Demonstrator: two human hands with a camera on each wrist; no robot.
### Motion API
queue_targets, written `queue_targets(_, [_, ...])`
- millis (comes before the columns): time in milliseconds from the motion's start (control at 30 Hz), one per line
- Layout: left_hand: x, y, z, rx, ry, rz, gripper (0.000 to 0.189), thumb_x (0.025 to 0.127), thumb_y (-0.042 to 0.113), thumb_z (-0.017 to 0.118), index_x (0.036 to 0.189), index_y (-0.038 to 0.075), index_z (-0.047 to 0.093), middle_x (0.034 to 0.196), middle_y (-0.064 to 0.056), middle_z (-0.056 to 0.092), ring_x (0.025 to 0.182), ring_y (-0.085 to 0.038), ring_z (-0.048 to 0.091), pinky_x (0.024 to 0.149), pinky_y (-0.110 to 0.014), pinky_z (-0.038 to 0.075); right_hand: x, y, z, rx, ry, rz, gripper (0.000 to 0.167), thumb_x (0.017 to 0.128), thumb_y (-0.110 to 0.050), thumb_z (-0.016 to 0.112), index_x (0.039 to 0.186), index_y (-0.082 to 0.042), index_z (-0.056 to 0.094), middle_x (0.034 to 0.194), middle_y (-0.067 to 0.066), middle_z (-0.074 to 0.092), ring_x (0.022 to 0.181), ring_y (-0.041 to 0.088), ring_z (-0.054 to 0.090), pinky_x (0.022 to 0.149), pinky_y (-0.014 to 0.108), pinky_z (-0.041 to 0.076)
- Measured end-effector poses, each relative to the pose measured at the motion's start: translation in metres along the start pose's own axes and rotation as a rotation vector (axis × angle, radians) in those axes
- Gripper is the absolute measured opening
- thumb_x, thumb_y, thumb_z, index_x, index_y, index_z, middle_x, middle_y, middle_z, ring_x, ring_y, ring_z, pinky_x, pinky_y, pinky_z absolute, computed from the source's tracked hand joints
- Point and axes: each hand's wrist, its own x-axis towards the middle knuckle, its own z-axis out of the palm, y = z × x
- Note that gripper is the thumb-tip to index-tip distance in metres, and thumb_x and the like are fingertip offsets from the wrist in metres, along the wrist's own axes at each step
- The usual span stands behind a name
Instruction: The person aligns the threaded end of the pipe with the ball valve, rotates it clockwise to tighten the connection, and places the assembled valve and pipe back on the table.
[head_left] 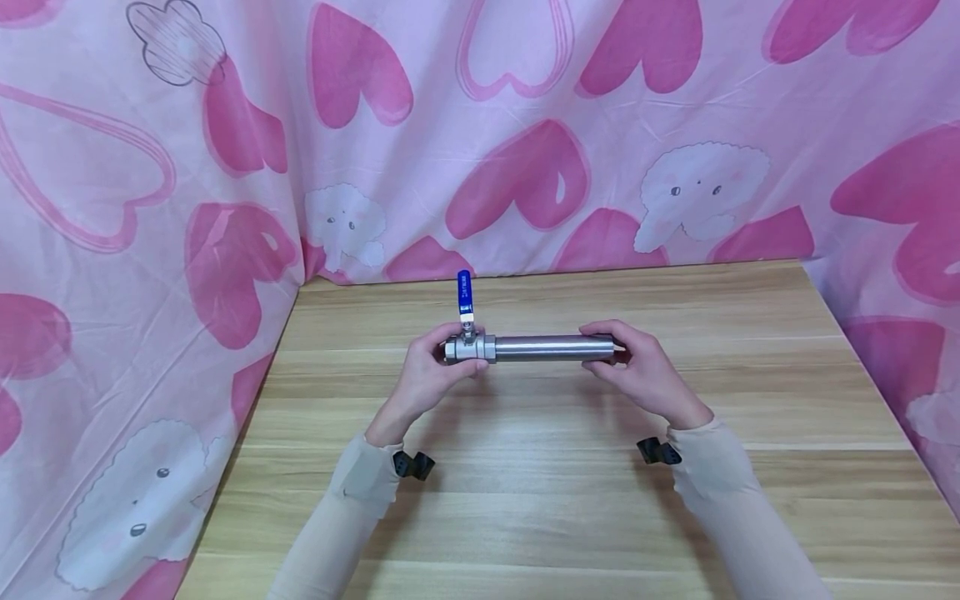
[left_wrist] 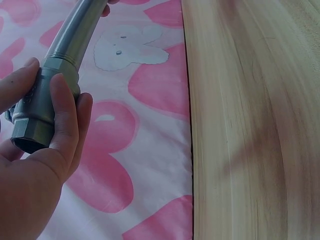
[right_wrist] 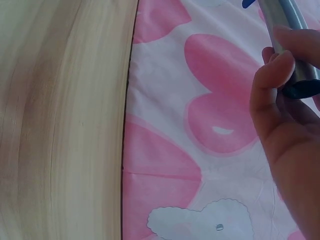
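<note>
A metal ball valve (head_left: 472,348) with a blue lever handle (head_left: 465,293) sits on the left end of a brushed steel pipe (head_left: 547,347). The two are joined in one line, held level above the table, and the lever points away toward the back. My left hand (head_left: 427,375) grips the valve body between thumb and fingers. At the far right end, my right hand (head_left: 647,373) holds the pipe with its thumb and fingers around it. The left wrist view shows the valve's open hexagonal end (left_wrist: 31,134); in the right wrist view the pipe's open end (right_wrist: 302,89) is dark inside.
Beneath the hands lies a wood-grain table (head_left: 540,508). A pink curtain (head_left: 420,167) printed with hearts and white cartoon figures hangs along its back and sides. A small black wrist camera (head_left: 414,465) is on the left sleeve, another black camera (head_left: 658,451) on the right.
</note>
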Motion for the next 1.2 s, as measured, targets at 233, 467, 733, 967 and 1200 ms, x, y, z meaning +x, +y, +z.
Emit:
queue_targets(233, [-0.0003,0.0005,-0.0001,-0.011,0.001,0.003,0.048,0.077,0.015,0.081,0.123,0.019,0.065,0.120,-0.005,0.064,0.099,-0.021,0.059,0.078,-0.030,0.056,-0.0002,0.0001,0.0001,-0.007,0.010,-0.017,0.043,0.082,-0.007,0.076,0.121,-0.016,0.059,0.111,0.002,0.065,0.088,0.012,0.057,0.064,0.022,0.051])
queue_targets(467, [-0.0002,0.0010,-0.0002,-0.007,0.001,-0.007,0.051,0.077,0.015,0.081,0.125,0.014,0.063,0.122,-0.006,0.063,0.100,-0.022,0.059,0.079,-0.031,0.056,-0.0001,0.0012,0.0004,0.018,0.009,-0.016,0.041,0.082,-0.010,0.075,0.120,-0.018,0.060,0.114,0.002,0.064,0.091,0.010,0.058,0.069,0.022,0.054])
queue_targets(733, [-0.0005,0.0009,-0.0002,-0.009,-0.001,-0.009,0.052,0.078,0.014,0.080,0.126,0.012,0.062,0.123,-0.007,0.062,0.101,-0.023,0.058,0.079,-0.034,0.056,0.0009,0.0001,0.0005,0.017,0.024,-0.045,0.040,0.082,-0.009,0.076,0.118,-0.016,0.061,0.118,0.001,0.060,0.094,0.010,0.056,0.069,0.021,0.054])
queue_targets(967, [-0.0011,0.0005,-0.0008,-0.003,0.001,-0.018,0.052,0.078,0.015,0.081,0.127,0.013,0.062,0.123,-0.006,0.061,0.102,-0.023,0.058,0.080,-0.035,0.056,-0.0007,0.0008,-0.0002,-0.005,0.007,-0.022,0.041,0.083,-0.012,0.075,0.121,-0.019,0.061,0.117,-0.001,0.061,0.092,0.012,0.054,0.067,0.021,0.049])
queue_targets(1200, [-0.0011,0.0015,-0.0010,0.001,0.001,-0.023,0.051,0.078,0.015,0.081,0.125,0.018,0.063,0.123,-0.005,0.062,0.103,-0.023,0.058,0.081,-0.035,0.056,-0.0005,-0.0010,-0.0003,-0.022,0.005,-0.015,0.041,0.084,-0.015,0.075,0.123,-0.018,0.060,0.116,-0.002,0.062,0.091,0.012,0.052,0.066,0.022,0.047])
